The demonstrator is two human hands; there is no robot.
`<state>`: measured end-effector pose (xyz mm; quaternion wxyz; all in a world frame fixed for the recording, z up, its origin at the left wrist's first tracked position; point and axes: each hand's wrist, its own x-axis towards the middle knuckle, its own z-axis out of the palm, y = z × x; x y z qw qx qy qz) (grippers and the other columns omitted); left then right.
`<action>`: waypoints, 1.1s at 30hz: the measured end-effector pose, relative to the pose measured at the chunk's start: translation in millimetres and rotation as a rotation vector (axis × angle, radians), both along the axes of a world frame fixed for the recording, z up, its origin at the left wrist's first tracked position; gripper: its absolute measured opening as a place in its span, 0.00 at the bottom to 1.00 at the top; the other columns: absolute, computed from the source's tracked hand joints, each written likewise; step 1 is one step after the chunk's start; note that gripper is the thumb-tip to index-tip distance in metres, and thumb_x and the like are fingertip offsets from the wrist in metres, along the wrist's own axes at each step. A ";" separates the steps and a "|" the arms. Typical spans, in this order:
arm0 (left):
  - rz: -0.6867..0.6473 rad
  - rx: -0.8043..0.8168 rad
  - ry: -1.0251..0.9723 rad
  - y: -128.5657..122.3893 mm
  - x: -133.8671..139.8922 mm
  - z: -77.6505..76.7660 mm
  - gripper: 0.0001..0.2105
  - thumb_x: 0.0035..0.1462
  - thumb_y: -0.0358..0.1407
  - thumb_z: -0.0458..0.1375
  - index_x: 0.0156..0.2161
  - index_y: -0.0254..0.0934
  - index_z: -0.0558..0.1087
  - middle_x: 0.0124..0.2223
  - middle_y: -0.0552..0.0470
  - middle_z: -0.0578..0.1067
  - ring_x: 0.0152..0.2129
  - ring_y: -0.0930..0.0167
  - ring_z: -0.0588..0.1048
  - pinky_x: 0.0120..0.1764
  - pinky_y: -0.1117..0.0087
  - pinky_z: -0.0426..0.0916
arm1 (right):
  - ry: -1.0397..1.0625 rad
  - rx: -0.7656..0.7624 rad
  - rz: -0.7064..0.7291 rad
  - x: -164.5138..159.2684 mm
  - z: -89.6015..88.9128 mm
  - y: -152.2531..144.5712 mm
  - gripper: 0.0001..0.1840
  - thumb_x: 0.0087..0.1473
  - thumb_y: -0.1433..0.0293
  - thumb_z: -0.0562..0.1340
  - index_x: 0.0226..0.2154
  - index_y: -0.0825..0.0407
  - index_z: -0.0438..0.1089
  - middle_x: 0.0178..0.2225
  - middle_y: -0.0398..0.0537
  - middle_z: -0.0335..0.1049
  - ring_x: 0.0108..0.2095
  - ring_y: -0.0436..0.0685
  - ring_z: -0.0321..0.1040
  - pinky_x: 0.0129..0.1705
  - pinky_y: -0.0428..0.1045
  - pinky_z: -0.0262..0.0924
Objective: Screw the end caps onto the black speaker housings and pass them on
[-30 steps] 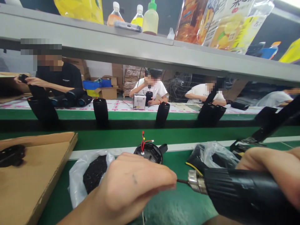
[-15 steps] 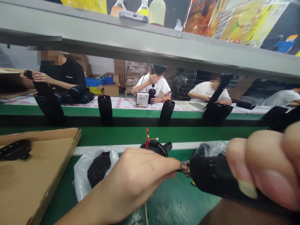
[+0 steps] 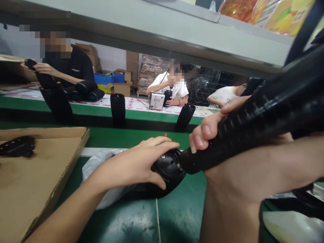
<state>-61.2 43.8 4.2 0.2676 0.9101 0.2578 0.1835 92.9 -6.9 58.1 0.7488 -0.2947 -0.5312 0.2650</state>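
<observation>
My right hand point(image 3: 209, 131) is wrapped around a black electric screwdriver point(image 3: 248, 121), which slants down to the left. Its metal tip meets a rounded black plastic housing point(image 3: 169, 170) on the green work surface. My left hand point(image 3: 141, 158) grips that housing from the left, fingers over the top and thumb along the near side. A small red connector point(image 3: 165, 134) shows just above my left fingers; the wires below it are hidden. Behind my left forearm lies a clear plastic bag point(image 3: 98, 163), mostly covered.
A cardboard tray point(image 3: 58, 145) with a black part point(image 3: 17, 146) sits at left. Black cylinders point(image 3: 117, 106) stand along the far side. Overhead runs a grey shelf point(image 3: 126, 23). Co-workers point(image 3: 78, 72) sit opposite. A pale rounded object point(image 3: 291, 227) lies at lower right.
My left hand has moved from the screwdriver tip to the black housing. The screwdriver has swung upright somewhat, and its tip has come down left onto the housing. The view has tilted lower.
</observation>
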 end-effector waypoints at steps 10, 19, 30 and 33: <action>-0.079 0.104 -0.044 2.7 1.4 2.2 0.37 0.45 0.37 0.70 0.59 0.37 0.61 0.56 0.50 0.67 0.53 0.67 0.66 0.54 0.71 0.61 | -0.049 0.010 0.174 -5.3 -11.4 11.3 0.42 0.65 0.44 0.23 0.34 0.58 0.53 0.26 0.51 0.49 0.25 0.56 0.59 0.20 0.47 0.59; -0.087 0.128 -0.056 4.0 1.5 2.2 0.37 0.44 0.38 0.70 0.58 0.36 0.62 0.55 0.50 0.69 0.51 0.66 0.68 0.52 0.70 0.62 | -0.047 0.053 0.277 0.0 -12.2 12.7 0.43 0.65 0.46 0.20 0.34 0.58 0.54 0.26 0.50 0.48 0.28 0.57 0.60 0.23 0.48 0.59; -0.087 0.112 -0.070 3.2 2.0 1.9 0.34 0.45 0.38 0.69 0.57 0.38 0.64 0.53 0.48 0.70 0.48 0.63 0.70 0.49 0.68 0.65 | -0.138 0.042 0.287 -1.4 -17.5 14.2 0.49 0.57 0.46 0.12 0.37 0.57 0.55 0.27 0.51 0.49 0.28 0.58 0.59 0.24 0.49 0.59; -0.093 0.115 -0.070 2.5 1.4 1.9 0.34 0.45 0.39 0.69 0.57 0.37 0.64 0.53 0.48 0.70 0.48 0.63 0.70 0.50 0.68 0.64 | -0.121 0.013 0.281 -2.6 -16.1 14.1 0.45 0.63 0.44 0.19 0.36 0.57 0.55 0.28 0.51 0.49 0.29 0.58 0.60 0.23 0.48 0.59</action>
